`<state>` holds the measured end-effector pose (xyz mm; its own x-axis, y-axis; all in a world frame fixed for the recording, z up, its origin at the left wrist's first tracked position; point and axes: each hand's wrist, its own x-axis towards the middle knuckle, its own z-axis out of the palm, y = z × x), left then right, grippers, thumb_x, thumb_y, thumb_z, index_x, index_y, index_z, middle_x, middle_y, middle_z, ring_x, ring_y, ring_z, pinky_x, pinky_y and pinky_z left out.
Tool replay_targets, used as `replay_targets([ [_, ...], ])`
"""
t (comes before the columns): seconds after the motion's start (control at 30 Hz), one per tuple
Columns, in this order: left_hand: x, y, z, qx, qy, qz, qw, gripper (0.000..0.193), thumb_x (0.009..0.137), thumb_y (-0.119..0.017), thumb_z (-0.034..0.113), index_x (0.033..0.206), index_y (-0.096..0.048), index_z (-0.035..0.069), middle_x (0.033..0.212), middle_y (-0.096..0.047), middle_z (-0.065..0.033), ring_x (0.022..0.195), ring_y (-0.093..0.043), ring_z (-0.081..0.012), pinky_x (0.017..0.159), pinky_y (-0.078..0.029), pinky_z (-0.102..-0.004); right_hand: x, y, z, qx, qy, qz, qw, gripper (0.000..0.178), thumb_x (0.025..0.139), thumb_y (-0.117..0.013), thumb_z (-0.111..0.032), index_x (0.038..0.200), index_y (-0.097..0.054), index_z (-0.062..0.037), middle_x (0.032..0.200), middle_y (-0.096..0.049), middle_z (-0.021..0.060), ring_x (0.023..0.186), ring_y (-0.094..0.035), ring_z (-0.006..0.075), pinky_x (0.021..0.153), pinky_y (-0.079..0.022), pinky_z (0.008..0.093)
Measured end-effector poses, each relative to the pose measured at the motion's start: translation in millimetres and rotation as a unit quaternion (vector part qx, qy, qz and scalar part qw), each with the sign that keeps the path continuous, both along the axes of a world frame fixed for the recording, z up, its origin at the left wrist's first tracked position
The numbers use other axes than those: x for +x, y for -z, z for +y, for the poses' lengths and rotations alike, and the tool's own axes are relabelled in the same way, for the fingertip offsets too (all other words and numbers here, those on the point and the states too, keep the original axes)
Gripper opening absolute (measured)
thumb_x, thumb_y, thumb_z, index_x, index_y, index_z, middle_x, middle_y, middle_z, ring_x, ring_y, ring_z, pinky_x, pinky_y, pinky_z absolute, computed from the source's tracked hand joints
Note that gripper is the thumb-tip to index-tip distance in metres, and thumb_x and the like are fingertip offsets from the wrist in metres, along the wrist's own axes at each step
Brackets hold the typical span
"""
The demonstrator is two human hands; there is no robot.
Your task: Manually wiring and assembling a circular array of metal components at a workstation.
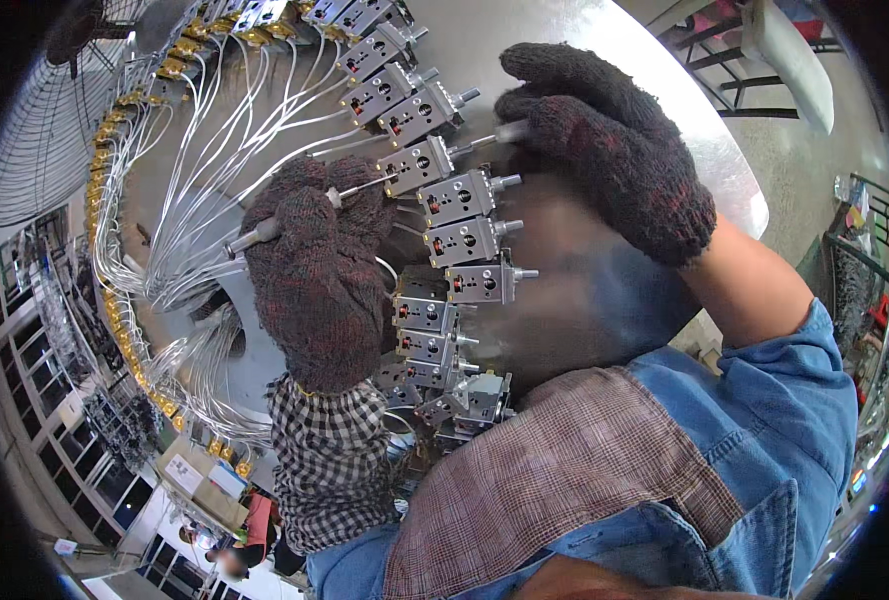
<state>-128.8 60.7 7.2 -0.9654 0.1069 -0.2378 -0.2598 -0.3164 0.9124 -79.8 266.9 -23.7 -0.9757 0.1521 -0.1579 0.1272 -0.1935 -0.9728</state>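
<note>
the left hand [315, 275], in a dark knitted glove, is clenched round a slim metal driver tool [295, 218] whose tip meets a small grey metal valve block [417, 163] in the curved row at about 12 o'clock on the round shiny steel counter [585, 290]. the right hand [605, 150], gloved alike, pinches that block's stem at 2 o'clock. keep the shaft square to the block, brace the stem firmly, and stay clear of the white wires [215, 150] at 10 o'clock.

Coarse knit gloves on both hands [315, 280]; shiny metal valve blocks [460, 195]; brushed steel disc [585, 60].
</note>
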Motion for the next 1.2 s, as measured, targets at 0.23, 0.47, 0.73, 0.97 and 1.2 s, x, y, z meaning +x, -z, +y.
replay_targets([
  [0.23,0.0,-0.4,0.0,-0.005,0.002,-0.009,1.000,0.019,0.089,-0.049,0.009,0.105,-0.048,-0.003,0.099,-0.056,-0.0157,0.092,-0.057,-0.0238,0.083,-0.052,-0.0341,0.2,-0.6,1.2,-0.038,0.003,-0.027,0.999,0.031,0.087,-0.055,-0.024,0.111,-0.056,-0.0050,0.085,-0.062,0.0049,0.070,-0.059,0.0119,0.064,-0.050,0.0275],
  [0.47,-10.9,20.8,-25.1,-0.470,0.173,0.375,0.780,0.030,0.092,-0.045,0.021,0.115,-0.042,0.002,0.106,-0.051,-0.0143,0.097,-0.054,-0.0269,0.079,-0.051,-0.0380,1.3,-11.7,8.0,0.205,-0.064,-0.001,0.977,0.023,0.084,-0.057,-0.017,0.105,-0.057,-0.0066,0.074,-0.059,0.0058,0.054,-0.057,0.0134,0.053,-0.049,0.0297],
  [0.73,-1.3,10.5,-4.3,-0.081,0.062,0.047,0.994,0.032,0.092,-0.045,0.022,0.116,-0.041,0.000,0.107,-0.051,-0.0144,0.094,-0.056,-0.0239,0.074,-0.052,-0.0306,-3.8,2.3,9.7,0.249,-0.055,0.110,0.961,0.021,0.088,-0.047,-0.019,0.101,-0.058,-0.0071,0.071,-0.058,0.0079,0.049,-0.056,0.0127,0.042,-0.046,0.0255],
  [0.97,-3.1,12.0,-11.1,-0.015,0.064,0.023,0.998,0.019,0.091,-0.045,0.009,0.107,-0.046,-0.002,0.103,-0.056,-0.0160,0.090,-0.060,-0.0233,0.074,-0.055,-0.0303,0.0,-0.9,10.0,0.139,-0.076,-0.015,0.987,0.023,0.089,-0.043,-0.013,0.106,-0.056,-0.0054,0.076,-0.060,0.0084,0.051,-0.057,0.0132,0.046,-0.048,0.0255],
  [1.2,-5.7,13.1,-13.6,-0.018,0.097,-0.007,0.995,0.020,0.091,-0.047,0.011,0.105,-0.047,-0.002,0.098,-0.058,-0.0162,0.087,-0.061,-0.0234,0.072,-0.055,-0.0314,-0.7,-1.6,10.3,0.034,-0.057,-0.062,0.996,0.026,0.089,-0.047,-0.020,0.109,-0.055,-0.0062,0.084,-0.062,0.0082,0.063,-0.061,0.0122,0.050,-0.049,0.0244],
])
